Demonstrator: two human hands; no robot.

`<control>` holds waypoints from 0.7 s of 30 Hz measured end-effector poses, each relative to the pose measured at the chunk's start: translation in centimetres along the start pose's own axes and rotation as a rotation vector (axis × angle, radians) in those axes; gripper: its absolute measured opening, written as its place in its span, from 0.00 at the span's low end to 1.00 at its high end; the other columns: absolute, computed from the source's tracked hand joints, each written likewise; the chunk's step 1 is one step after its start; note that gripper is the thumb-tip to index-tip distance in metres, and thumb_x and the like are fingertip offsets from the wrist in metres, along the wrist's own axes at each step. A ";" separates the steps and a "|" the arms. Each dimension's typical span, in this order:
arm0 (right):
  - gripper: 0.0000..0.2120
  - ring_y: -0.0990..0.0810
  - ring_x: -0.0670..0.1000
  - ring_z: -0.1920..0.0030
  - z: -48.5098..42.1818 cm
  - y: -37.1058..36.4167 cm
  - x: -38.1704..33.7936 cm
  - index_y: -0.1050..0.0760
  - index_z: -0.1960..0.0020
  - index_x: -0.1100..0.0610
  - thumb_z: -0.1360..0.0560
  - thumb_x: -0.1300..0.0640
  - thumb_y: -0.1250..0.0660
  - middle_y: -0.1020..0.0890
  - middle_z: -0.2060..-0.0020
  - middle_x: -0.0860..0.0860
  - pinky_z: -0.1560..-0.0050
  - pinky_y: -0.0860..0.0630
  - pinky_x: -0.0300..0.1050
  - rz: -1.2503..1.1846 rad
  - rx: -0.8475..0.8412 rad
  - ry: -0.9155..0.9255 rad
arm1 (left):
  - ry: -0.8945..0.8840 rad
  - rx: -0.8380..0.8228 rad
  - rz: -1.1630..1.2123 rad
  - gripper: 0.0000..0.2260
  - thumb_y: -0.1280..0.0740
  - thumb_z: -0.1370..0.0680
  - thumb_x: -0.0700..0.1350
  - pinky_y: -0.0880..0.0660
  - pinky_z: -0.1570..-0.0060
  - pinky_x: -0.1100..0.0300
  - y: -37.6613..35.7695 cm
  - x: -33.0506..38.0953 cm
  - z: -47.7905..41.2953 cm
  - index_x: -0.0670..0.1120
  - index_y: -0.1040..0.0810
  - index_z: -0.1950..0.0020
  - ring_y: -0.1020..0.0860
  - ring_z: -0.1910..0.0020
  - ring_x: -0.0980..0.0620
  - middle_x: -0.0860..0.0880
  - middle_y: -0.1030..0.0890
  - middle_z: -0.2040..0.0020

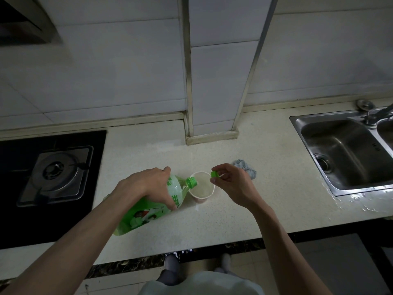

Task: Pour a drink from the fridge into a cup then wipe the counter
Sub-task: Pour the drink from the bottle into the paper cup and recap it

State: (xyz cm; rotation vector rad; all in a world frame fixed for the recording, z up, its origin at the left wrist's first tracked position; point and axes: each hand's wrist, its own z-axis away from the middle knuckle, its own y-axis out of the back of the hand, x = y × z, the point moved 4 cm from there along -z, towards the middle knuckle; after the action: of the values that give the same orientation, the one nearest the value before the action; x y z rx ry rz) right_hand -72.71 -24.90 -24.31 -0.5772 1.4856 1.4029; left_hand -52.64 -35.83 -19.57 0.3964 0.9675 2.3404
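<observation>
Item: worktop (212, 220), pale speckled stone, seen from above; hob let in at its left end, sink at its right.

Bottle (148, 206): large, green, clear plastic, printed label. Tipped steeply, neck toward the right, open mouth over the near-left rim of the cup. Held near the worktop's middle, toward the front edge.

Left hand (148, 186): wrapped over the bottle's shoulder, bearing its weight.

Cup (201, 186): paper, white inside, upright on the worktop, just right of the bottle. Contents pale; level hard to read in this dim light, possibly part full.

Right hand (230, 184): hovers beside the cup's right rim, thumb and forefinger pinched on the green cap (214, 174), other fingers loosely curled.

Cloth (244, 168): grey-blue, crumpled, just behind the right hand, between the cup and the sink (331, 150).

Gas hob (55, 173): black glass, one burner showing, well apart from the work.

Step in hand: pouring. Next, by judgement: right the bottle gently to avoid dribble at the rim, screw the cap on, then reach for the cloth to wipe.
</observation>
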 end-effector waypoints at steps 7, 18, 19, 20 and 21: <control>0.13 0.17 0.48 0.59 -0.1 -0.1 0.1 0.20 0.43 0.55 0.27 0.56 0.26 0.17 0.56 0.46 0.55 0.18 0.50 -0.013 0.012 0.002 | -0.002 0.007 -0.009 0.42 0.26 0.37 0.66 0.25 0.59 0.56 0.3 0.0 -0.1 0.48 0.39 0.32 0.25 0.54 0.52 0.52 0.28 0.51; 0.14 0.17 0.46 0.59 -0.4 -0.4 -0.3 0.20 0.43 0.56 0.28 0.56 0.26 0.17 0.56 0.46 0.55 0.18 0.42 -0.018 0.005 0.015 | 0.008 -0.006 -0.011 0.45 0.27 0.38 0.67 0.21 0.53 0.53 0.3 -0.5 -0.1 0.48 0.40 0.30 0.25 0.53 0.51 0.51 0.27 0.49; 0.14 0.17 0.46 0.59 -0.4 -0.4 -0.4 0.20 0.43 0.56 0.28 0.56 0.26 0.17 0.56 0.46 0.55 0.18 0.42 -0.018 0.007 0.016 | 0.009 -0.006 -0.012 0.45 0.27 0.38 0.67 0.21 0.53 0.53 0.3 -0.5 -0.1 0.48 0.40 0.30 0.25 0.53 0.51 0.51 0.27 0.49; 0.14 0.17 0.46 0.59 -0.5 -0.4 -0.4 0.20 0.43 0.55 0.28 0.56 0.26 0.17 0.56 0.47 0.55 0.18 0.42 -0.016 0.008 0.016 | 0.009 -0.005 -0.014 0.45 0.27 0.38 0.67 0.21 0.53 0.53 0.3 -0.6 -0.1 0.48 0.40 0.30 0.25 0.53 0.51 0.52 0.27 0.49; 0.14 0.17 0.46 0.59 -0.5 -0.5 -0.4 0.20 0.43 0.55 0.28 0.56 0.26 0.17 0.56 0.47 0.55 0.18 0.43 -0.013 0.008 0.017 | 0.009 -0.005 -0.015 0.44 0.27 0.39 0.67 0.21 0.54 0.53 0.3 -0.6 -0.1 0.48 0.40 0.31 0.25 0.54 0.51 0.52 0.27 0.50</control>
State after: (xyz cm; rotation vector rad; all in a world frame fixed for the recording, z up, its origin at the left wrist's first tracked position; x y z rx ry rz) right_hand -72.30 -25.60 -24.25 -0.5943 1.4982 1.3846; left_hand -52.31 -36.39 -19.47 0.3754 0.9650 2.3324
